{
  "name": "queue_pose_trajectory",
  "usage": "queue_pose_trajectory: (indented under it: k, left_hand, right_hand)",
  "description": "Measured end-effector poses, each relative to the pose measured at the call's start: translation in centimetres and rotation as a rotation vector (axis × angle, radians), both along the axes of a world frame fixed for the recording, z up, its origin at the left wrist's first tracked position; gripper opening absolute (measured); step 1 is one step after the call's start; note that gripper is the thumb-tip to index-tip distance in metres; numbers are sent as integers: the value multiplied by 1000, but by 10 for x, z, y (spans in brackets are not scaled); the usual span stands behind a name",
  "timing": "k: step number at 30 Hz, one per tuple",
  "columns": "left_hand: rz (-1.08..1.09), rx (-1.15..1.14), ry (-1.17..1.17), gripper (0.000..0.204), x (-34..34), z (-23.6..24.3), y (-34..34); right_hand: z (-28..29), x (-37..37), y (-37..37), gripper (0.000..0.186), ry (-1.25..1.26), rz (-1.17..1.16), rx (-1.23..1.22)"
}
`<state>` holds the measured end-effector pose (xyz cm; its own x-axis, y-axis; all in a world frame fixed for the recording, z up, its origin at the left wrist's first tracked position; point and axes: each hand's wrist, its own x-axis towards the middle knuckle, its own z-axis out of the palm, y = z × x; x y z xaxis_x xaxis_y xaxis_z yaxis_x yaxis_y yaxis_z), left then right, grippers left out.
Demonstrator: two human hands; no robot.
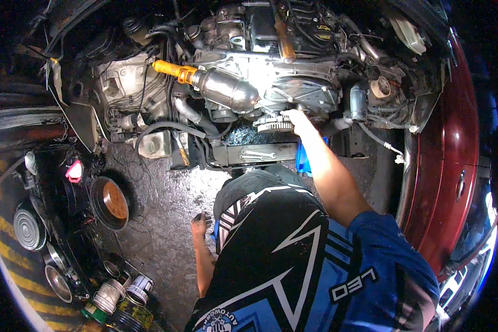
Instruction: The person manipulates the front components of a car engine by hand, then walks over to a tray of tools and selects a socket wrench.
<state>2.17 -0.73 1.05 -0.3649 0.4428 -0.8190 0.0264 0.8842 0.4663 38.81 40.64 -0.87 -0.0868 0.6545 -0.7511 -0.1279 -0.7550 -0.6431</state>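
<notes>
My right hand (293, 119) reaches into an open engine bay and grips the upper edge of a finned round metal part (273, 124) at the front of the engine (299, 90). Left of that part is a shiny metal cylinder (223, 88), with a yellow tool (172, 68) at its left end. Two wrenches (258, 153) lie on the crossmember (229, 153) below, beside a blue object (303, 155) partly behind my forearm. My left hand (201, 224) hangs low by my body, fingers curled and darkened; what they hold, if anything, I cannot make out.
A dark round pan (109, 203) with brown contents sits on the floor (160, 216) at left, near a metal lid (29, 229), several tins (110, 295) and a small pink-red object (74, 171). A red car (454, 144) stands close on my right.
</notes>
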Motion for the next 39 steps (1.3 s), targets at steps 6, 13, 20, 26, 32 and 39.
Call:
queue_pose_trajectory:
  k: [6, 13, 20, 26, 32, 39]
  left_hand:
    - [-23, 61, 12, 43, -2, -7, -7]
    - [-20, 34, -14, 41, 2, -4, 5]
    - [55, 23, -27, 42, -4, -6, 0]
    - [8, 26, -29, 43, -5, -4, 9]
    - [-61, -51, -1, 41, -1, 4, 28]
    - [-48, 11, -7, 41, -14, -5, 24]
  right_hand:
    - [12, -5, 2, 12, -72, 43, -19]
    - [1, 10, 3, 12, -42, 68, 54]
    - [16, -14, 2, 11, -32, 52, 8]
    - [5, -4, 4, 9, -115, 80, 75]
    - [-13, 16, 8, 11, -171, 51, 52]
    - [5, 5, 5, 13, -48, 73, 68]
